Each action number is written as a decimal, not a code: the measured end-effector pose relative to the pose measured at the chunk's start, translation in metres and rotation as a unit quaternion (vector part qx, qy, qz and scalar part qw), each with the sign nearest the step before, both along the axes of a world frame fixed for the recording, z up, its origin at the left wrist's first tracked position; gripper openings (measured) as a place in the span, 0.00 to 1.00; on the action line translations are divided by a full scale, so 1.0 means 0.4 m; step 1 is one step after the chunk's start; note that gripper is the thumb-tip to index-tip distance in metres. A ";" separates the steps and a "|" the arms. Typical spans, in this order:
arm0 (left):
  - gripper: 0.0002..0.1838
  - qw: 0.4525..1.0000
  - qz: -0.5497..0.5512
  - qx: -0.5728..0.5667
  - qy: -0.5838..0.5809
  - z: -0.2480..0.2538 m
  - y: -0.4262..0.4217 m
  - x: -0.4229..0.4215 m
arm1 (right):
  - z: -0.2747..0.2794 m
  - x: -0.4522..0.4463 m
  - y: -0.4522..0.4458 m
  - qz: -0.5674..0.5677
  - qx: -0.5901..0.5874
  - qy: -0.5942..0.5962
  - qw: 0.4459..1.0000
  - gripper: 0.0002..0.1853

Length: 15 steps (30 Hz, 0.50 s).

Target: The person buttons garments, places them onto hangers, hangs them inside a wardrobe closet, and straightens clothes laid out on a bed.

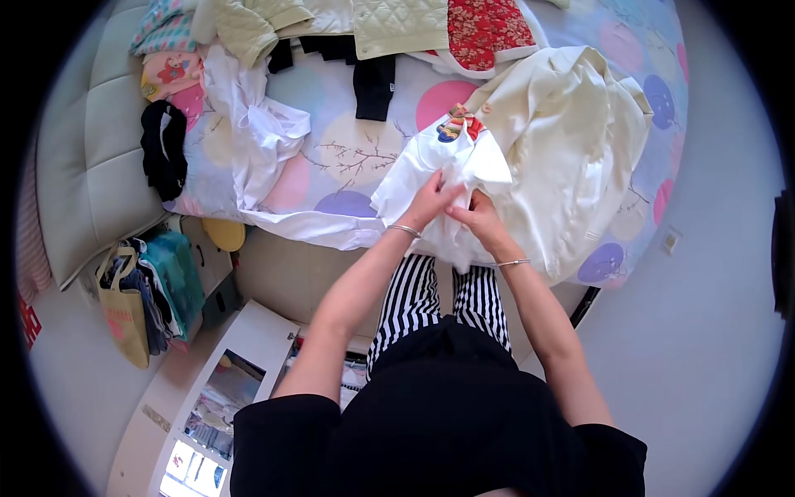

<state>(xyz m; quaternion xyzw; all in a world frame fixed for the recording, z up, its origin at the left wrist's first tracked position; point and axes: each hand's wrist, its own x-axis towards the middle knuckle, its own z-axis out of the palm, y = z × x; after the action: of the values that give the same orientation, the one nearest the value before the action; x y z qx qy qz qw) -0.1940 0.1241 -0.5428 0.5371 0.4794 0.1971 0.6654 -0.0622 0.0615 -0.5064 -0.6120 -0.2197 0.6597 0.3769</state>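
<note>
A white T-shirt with a colourful print lies bunched at the bed's near edge, partly hanging over it. My left hand is closed on the cloth near its middle, slightly smeared by motion. Just to the right, my right hand pinches the same shirt between thumb and fingers. Folds hide some fingertips of both hands. Beside my right hand spreads a shiny cream jacket, touching the shirt's right side.
On the patterned bed lie a quilted cream jacket, a red floral garment, black clothing and a long white garment. A padded headboard stands left. Below it are bags and a white cabinet.
</note>
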 end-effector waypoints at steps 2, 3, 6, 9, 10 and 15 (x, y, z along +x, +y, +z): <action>0.13 0.973 0.135 -0.186 -0.020 -0.046 0.015 -0.021 | 0.029 0.021 -0.012 -0.009 -0.042 0.054 0.998 0.28; 0.13 0.964 0.181 -0.192 -0.029 -0.048 0.023 -0.052 | 0.048 0.031 -0.028 -0.052 -0.032 0.085 0.994 0.29; 0.15 0.924 0.345 -0.146 -0.079 -0.059 0.124 -0.235 | 0.071 0.105 -0.085 -0.218 -0.006 0.189 0.957 0.30; 0.16 0.907 0.410 -0.062 -0.068 0.005 0.249 -0.381 | 0.025 0.249 -0.161 -0.286 -0.073 0.231 0.927 0.25; 0.16 0.907 0.411 -0.060 -0.069 -0.012 0.272 -0.410 | 0.012 0.261 -0.154 -0.291 -0.090 0.214 0.928 0.23; 0.18 0.953 0.279 -0.004 0.117 -0.134 0.344 -0.436 | -0.096 0.255 -0.113 -0.328 -0.098 0.111 0.933 0.09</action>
<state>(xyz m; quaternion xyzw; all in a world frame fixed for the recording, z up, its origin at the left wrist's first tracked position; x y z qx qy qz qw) -0.3685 0.2618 -0.5965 0.3985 0.6855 0.3091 0.5250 0.0396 0.0162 -0.5449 -0.6067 0.1025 0.5816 0.5321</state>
